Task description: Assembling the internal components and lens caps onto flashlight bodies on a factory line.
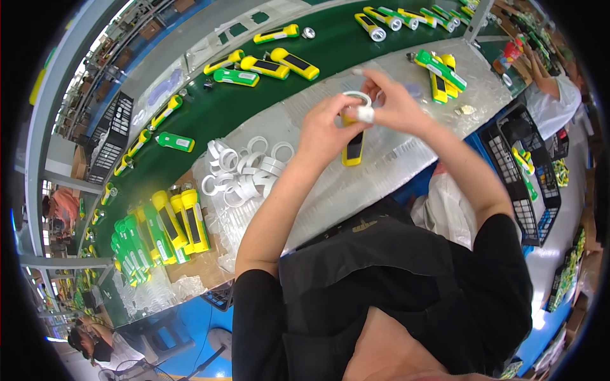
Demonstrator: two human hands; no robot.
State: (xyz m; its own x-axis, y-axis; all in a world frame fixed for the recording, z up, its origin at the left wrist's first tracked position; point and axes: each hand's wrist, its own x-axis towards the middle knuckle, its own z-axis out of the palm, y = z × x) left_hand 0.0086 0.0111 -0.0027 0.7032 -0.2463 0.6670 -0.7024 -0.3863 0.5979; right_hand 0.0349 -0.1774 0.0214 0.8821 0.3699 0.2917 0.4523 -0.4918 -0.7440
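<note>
Your left hand [324,126] grips torch [353,151] above surface [381,166]; your right hand [399,109] pinches white ring [361,95] at torch's head. Both look light, stiff; torch probably slick: hold body, take ring by rim.

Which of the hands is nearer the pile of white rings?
Left. The left hand is up and right of the pile of white rings; the right hand is farther right, beyond the left hand.
</note>
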